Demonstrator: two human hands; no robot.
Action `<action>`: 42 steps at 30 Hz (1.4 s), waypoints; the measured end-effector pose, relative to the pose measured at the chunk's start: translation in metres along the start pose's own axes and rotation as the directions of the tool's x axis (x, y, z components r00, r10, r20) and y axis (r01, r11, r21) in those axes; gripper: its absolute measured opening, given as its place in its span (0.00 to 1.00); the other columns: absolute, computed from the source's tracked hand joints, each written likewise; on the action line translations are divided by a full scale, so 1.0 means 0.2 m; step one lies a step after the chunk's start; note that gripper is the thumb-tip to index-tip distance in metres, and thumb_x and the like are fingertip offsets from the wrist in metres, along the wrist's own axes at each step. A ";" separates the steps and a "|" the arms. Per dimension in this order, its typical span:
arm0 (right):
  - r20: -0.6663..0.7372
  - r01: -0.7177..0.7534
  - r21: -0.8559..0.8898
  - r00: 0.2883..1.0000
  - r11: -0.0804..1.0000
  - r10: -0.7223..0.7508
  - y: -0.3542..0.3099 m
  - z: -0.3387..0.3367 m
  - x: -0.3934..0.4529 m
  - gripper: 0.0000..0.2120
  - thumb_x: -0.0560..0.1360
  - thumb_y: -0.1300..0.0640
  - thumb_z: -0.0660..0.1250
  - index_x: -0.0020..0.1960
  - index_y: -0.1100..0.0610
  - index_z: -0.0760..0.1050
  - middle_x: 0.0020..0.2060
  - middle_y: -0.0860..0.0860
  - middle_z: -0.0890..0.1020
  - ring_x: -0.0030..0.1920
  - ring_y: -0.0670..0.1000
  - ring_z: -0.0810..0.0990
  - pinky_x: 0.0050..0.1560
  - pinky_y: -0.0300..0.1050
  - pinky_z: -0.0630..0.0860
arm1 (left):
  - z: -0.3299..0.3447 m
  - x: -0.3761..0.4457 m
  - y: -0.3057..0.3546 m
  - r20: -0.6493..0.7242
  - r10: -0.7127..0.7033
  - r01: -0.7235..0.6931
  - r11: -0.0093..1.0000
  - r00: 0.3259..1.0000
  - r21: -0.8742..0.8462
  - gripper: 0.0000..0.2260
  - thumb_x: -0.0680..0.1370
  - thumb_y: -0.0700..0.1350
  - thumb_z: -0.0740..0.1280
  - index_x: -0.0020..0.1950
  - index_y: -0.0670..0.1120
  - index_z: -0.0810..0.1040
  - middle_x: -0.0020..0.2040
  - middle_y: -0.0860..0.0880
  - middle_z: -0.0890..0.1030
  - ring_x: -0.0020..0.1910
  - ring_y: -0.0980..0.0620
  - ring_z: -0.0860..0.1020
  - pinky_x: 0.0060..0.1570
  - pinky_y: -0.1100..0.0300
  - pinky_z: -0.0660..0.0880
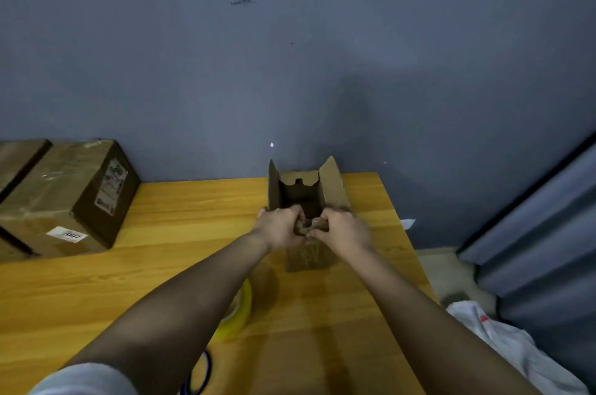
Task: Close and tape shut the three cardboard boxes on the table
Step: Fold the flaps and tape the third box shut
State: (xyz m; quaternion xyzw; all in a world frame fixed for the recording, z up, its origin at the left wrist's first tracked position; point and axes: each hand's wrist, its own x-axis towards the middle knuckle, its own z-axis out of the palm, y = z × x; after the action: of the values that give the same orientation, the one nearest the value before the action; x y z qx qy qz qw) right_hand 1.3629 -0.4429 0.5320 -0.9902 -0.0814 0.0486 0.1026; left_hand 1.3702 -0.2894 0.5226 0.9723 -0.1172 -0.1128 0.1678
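Note:
A small brown cardboard box [309, 254] stands at the far middle of the wooden table [180, 207], its top open with side flaps [332, 183] and the far flap standing up. My left hand [280, 228] and my right hand [345, 230] both grip the near flap at the box's front rim, fingers curled over it. A roll of yellow tape [238, 314] lies on the table, partly hidden under my left forearm. Two larger taped boxes [64, 198] sit at the far left.
A grey wall rises right behind the table. Near the bottom edge lies a dark blue loop [201, 375], maybe scissor handles. Off the table's right edge there is floor, a white cloth or bag [503, 340], and a grey panel [541, 233].

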 end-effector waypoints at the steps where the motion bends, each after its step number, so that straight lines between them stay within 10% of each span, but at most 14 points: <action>1: -0.011 0.003 -0.003 1.000 1.000 -0.003 0.00 0.00 -0.01 0.14 0.76 0.42 0.65 0.55 0.51 0.73 0.51 0.51 0.79 0.51 0.52 0.78 0.39 0.43 0.68 | 0.01 0.00 0.00 -0.015 -0.007 0.008 0.999 1.000 0.042 0.15 0.75 0.54 0.67 0.59 0.51 0.71 0.54 0.51 0.81 0.57 0.48 0.77 0.63 0.49 0.64; 26: -0.080 0.053 0.160 0.996 0.986 -0.040 0.07 0.08 -0.05 0.18 0.75 0.43 0.67 0.60 0.50 0.70 0.55 0.49 0.78 0.56 0.51 0.76 0.46 0.45 0.74 | 0.01 -0.05 -0.02 -0.051 0.025 -0.031 0.992 0.998 -0.120 0.17 0.75 0.53 0.69 0.59 0.52 0.68 0.54 0.52 0.80 0.57 0.49 0.77 0.63 0.49 0.62; 35: -0.085 0.071 0.418 0.996 0.906 -0.039 0.06 0.05 -0.04 0.12 0.79 0.47 0.63 0.61 0.47 0.75 0.54 0.44 0.78 0.50 0.44 0.76 0.37 0.35 0.70 | 0.00 -0.07 -0.01 -0.188 -0.162 0.088 0.933 0.969 -0.349 0.09 0.79 0.54 0.62 0.46 0.53 0.80 0.43 0.55 0.82 0.50 0.54 0.77 0.66 0.50 0.61; 42: 0.056 -0.147 0.540 0.989 0.829 0.139 0.02 0.06 0.03 0.06 0.79 0.50 0.63 0.52 0.50 0.77 0.44 0.45 0.80 0.41 0.45 0.78 0.35 0.40 0.71 | 0.00 -0.04 0.03 -0.156 -0.217 0.149 0.921 0.964 -0.360 0.10 0.80 0.52 0.60 0.41 0.54 0.76 0.40 0.54 0.79 0.48 0.53 0.76 0.66 0.49 0.60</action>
State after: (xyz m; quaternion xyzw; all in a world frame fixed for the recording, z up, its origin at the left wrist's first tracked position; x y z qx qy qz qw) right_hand 1.3679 -0.4439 0.5195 -0.9236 0.0094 0.0844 0.3739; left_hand 1.3609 -0.2921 0.5255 0.9408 0.0130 -0.0523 0.3347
